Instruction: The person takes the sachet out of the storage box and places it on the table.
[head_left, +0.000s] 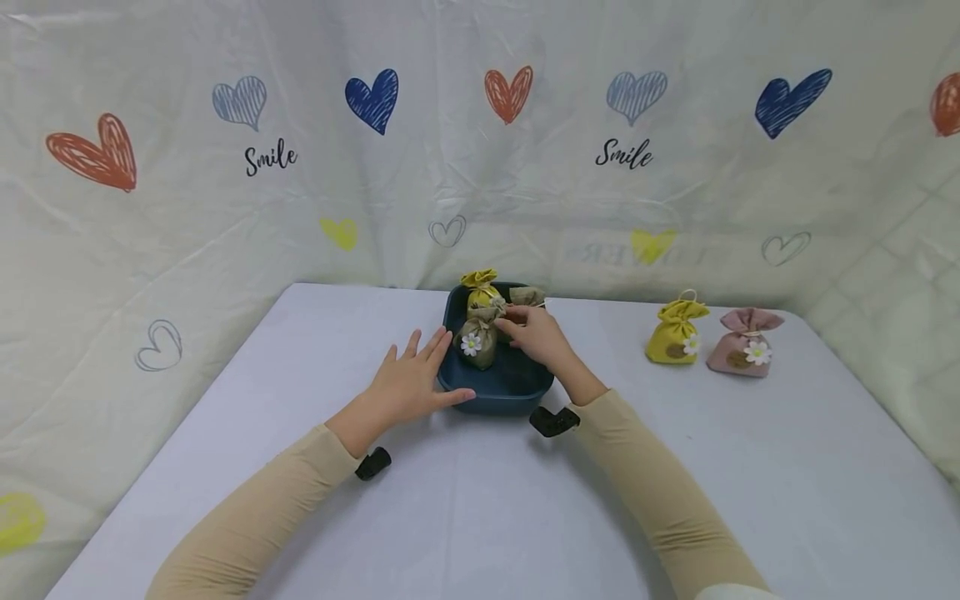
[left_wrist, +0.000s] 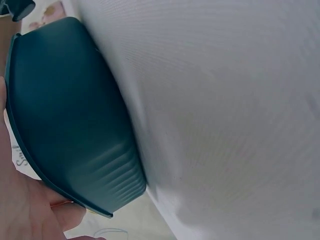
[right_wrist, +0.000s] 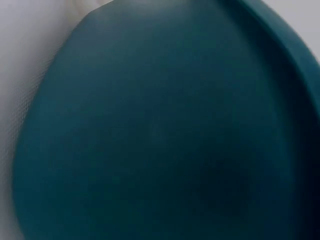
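A dark teal basin (head_left: 502, 404) stands at the back middle of the table. My left hand (head_left: 401, 387) lies against its left rim with fingers spread and straight, the thumb over the near rim. In the left wrist view, that hand (left_wrist: 25, 207) touches the rim of the basin (left_wrist: 65, 110). Inside, my right hand (head_left: 536, 335) pinches the gathered top of an olive-brown drawstring pouch (head_left: 482, 354) with a white flower. Behind it sit a yellow pouch (head_left: 480, 279) and another brownish pouch (head_left: 527, 295), partly hidden by the right hand. Only the basin's wall (right_wrist: 150, 125) fills the right wrist view.
To the right on the white table (head_left: 450, 517) stand a yellow pouch (head_left: 671, 343) and a pink pouch (head_left: 738, 354), each with a white flower. A white curtain (head_left: 450, 183) with printed hearts hangs right behind the table's back edge.
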